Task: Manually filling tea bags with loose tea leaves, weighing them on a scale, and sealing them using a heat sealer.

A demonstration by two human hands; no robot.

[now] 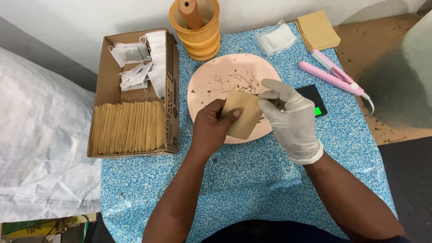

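Hands, left [211, 128] & right [290, 119], both pinching 1 tan pouch [243, 114] over 1 pink plate [211, 78].

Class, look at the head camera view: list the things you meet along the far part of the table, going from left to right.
Cardboard box → wooden mortar with pestle → clear plastic bag of white pieces → stack of tan envelopes → pink flat iron.

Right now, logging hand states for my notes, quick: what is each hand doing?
Left hand: bare, closed on the tan paper pouch.
Right hand: gloved, fingertips pinching the same pouch's top edge, above the pink plate.
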